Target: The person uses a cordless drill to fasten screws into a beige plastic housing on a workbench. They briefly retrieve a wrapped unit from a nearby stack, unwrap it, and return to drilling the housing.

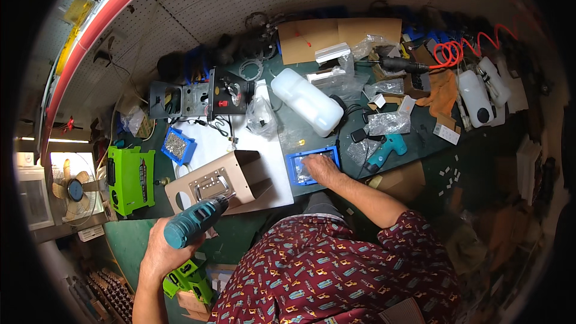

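My left hand is closed round the grip of a teal cordless drill. The drill's nose points up and right, over the near side of a beige sheet-metal housing. On that housing's face sits a metal carry handle, close to the drill tip; contact between them cannot be made out. My right hand reaches into a blue parts bin, fingers bent down among small pieces. What the fingertips pinch, if anything, is too small to tell.
Left of the housing stand a blue bin of small fasteners and a bright green casing. A black-fronted metal assembly and a white plastic tank lie behind. A second teal power tool rests at the right near the table edge.
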The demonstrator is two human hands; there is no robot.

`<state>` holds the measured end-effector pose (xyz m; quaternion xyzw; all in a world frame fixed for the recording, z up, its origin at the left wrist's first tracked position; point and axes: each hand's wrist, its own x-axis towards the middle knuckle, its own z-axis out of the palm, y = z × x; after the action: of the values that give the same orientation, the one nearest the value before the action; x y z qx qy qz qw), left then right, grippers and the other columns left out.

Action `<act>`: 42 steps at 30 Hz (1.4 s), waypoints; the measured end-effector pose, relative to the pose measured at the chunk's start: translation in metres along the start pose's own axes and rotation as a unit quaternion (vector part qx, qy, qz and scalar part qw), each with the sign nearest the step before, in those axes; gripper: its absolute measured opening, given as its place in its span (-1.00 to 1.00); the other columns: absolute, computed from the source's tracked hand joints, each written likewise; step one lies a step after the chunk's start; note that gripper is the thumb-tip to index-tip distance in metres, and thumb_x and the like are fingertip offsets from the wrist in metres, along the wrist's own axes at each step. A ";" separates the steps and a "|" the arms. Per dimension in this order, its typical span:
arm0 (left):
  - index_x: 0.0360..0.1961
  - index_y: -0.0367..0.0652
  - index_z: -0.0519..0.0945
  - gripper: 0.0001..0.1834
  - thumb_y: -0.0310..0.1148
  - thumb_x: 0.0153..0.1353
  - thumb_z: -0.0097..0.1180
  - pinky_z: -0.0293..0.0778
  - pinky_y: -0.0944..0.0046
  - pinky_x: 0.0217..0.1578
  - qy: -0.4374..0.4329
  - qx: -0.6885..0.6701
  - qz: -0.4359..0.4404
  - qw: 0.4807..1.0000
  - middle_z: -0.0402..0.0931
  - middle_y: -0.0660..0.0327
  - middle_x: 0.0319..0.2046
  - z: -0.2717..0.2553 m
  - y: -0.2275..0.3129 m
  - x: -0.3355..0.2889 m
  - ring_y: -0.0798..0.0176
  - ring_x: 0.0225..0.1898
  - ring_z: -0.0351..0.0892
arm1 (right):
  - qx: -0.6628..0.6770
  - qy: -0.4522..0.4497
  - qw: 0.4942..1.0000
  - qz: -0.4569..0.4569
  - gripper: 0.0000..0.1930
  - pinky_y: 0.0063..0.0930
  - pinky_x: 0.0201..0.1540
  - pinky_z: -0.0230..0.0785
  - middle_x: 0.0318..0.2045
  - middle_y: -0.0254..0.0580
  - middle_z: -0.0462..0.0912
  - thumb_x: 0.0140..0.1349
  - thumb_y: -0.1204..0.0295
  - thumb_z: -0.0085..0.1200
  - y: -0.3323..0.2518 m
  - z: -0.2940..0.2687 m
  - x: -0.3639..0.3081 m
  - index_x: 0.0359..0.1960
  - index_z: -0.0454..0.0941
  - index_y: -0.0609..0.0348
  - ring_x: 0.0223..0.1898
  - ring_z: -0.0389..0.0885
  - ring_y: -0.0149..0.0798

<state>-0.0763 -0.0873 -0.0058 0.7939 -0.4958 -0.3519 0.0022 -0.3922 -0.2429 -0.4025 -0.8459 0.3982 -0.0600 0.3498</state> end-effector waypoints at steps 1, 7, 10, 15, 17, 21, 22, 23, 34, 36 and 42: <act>-0.23 -0.15 0.76 -0.72 -0.33 0.02 0.47 0.65 0.05 -0.19 -0.001 -0.002 -0.002 1.000 0.73 -0.05 -0.39 0.000 -0.001 0.000 -0.15 -0.28 0.77 | -0.014 -0.012 1.000 -0.019 -0.89 0.09 -0.01 0.55 -0.20 0.10 0.73 0.32 0.44 0.14 0.002 0.006 0.003 -0.24 0.68 0.17 -0.07 0.70 0.23; -0.21 -0.21 0.74 -0.72 -0.36 0.05 0.47 0.64 0.12 -0.22 0.007 -0.009 0.012 1.000 0.73 0.01 -0.40 0.002 0.000 -0.002 0.04 -0.36 0.75 | -0.083 -0.076 0.993 -0.044 -0.82 0.07 -0.04 0.58 -0.25 0.09 0.76 0.27 0.38 0.16 -0.001 0.033 0.030 -0.32 0.71 0.23 -0.11 0.75 0.19; -0.23 -0.23 0.73 -0.73 -0.38 0.05 0.46 0.63 0.15 -0.23 0.006 0.005 0.023 1.000 0.72 0.00 -0.41 0.003 -0.002 -0.001 0.06 -0.38 0.75 | -0.126 -0.113 0.985 -0.040 -0.84 0.06 -0.04 0.60 -0.25 0.14 0.77 0.24 0.44 0.15 0.002 0.037 0.037 -0.30 0.75 0.22 -0.12 0.77 0.17; -0.27 -0.14 0.74 -0.70 -0.20 0.05 0.48 0.66 -0.03 -0.17 -0.005 0.025 0.003 1.000 0.72 -0.06 -0.38 0.001 -0.009 -0.002 -0.23 -0.24 0.73 | -0.134 -0.123 0.983 -0.008 -0.83 0.09 -0.03 0.60 -0.29 0.22 0.77 0.20 0.50 0.10 0.002 0.038 0.036 -0.35 0.76 0.27 -0.16 0.79 0.18; -0.31 -0.16 0.74 -0.71 -0.20 0.04 0.48 0.66 -0.04 -0.14 0.005 0.034 0.000 0.999 0.72 -0.07 -0.38 0.002 -0.011 -0.004 -0.23 -0.23 0.73 | -0.124 -0.133 0.983 -0.001 -0.83 0.07 0.00 0.60 -0.29 0.24 0.76 0.18 0.46 0.17 0.000 0.040 0.038 -0.35 0.74 0.31 -0.15 0.78 0.19; -0.35 -0.18 0.73 -0.71 -0.19 0.04 0.49 0.66 -0.04 -0.13 0.003 0.026 -0.011 1.000 0.72 -0.07 -0.39 0.002 -0.012 -0.003 -0.20 -0.23 0.74 | -0.095 -0.149 0.984 0.009 -0.80 0.07 0.01 0.59 -0.28 0.27 0.75 0.15 0.40 0.22 0.000 0.037 0.040 -0.34 0.72 0.32 -0.14 0.77 0.23; -0.35 -0.17 0.74 -0.70 -0.19 0.04 0.50 0.66 -0.03 -0.13 0.004 0.026 -0.009 1.000 0.72 -0.07 -0.39 0.002 -0.012 -0.003 -0.19 -0.23 0.75 | -0.086 -0.149 0.985 0.009 -0.80 0.08 0.01 0.59 -0.28 0.28 0.75 0.15 0.40 0.22 -0.001 0.035 0.039 -0.35 0.72 0.32 -0.14 0.77 0.23; -0.34 -0.17 0.74 -0.70 -0.19 0.04 0.50 0.66 -0.03 -0.13 0.005 0.025 -0.007 1.000 0.73 -0.06 -0.38 0.002 -0.012 -0.003 -0.19 -0.23 0.75 | -0.083 -0.151 0.985 0.017 -0.80 0.08 0.01 0.59 -0.28 0.28 0.74 0.15 0.39 0.22 -0.002 0.031 0.038 -0.35 0.72 0.31 -0.13 0.76 0.23; -0.31 -0.15 0.74 -0.68 -0.16 0.04 0.52 0.67 -0.01 -0.11 0.009 0.005 -0.013 1.000 0.74 -0.02 -0.36 0.005 -0.018 -0.003 -0.17 -0.22 0.76 | 0.592 -0.163 0.784 0.090 -0.82 -0.50 -0.39 0.55 -0.30 -0.17 0.75 0.27 0.60 0.28 -0.113 -0.005 0.058 -0.14 0.57 0.32 -0.36 0.71 -0.41; -0.31 -0.15 0.74 -0.68 -0.16 0.04 0.52 0.66 -0.02 -0.11 0.007 0.006 -0.018 1.000 0.74 -0.02 -0.36 0.004 -0.016 -0.004 -0.17 -0.22 0.76 | 0.601 -0.236 0.756 0.112 -0.77 -0.51 -0.17 0.62 -0.23 -0.19 0.76 0.28 0.59 0.31 -0.140 0.001 0.073 -0.05 0.62 0.28 -0.27 0.73 -0.42; -0.32 -0.16 0.74 -0.69 -0.17 0.06 0.50 0.66 -0.03 -0.12 0.003 -0.006 -0.025 1.000 0.74 -0.03 -0.36 0.005 -0.013 -0.008 -0.18 -0.22 0.75 | 0.675 -0.317 0.662 0.076 -0.56 -0.44 0.08 0.60 0.02 -0.18 0.72 0.25 0.71 0.23 -0.169 0.014 0.084 0.18 0.58 0.28 0.01 0.72 -0.32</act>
<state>-0.0715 -0.0725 -0.0093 0.8072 -0.4736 -0.3524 0.0001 -0.2233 -0.2209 -0.3200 -0.3121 0.1768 -0.0140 0.9334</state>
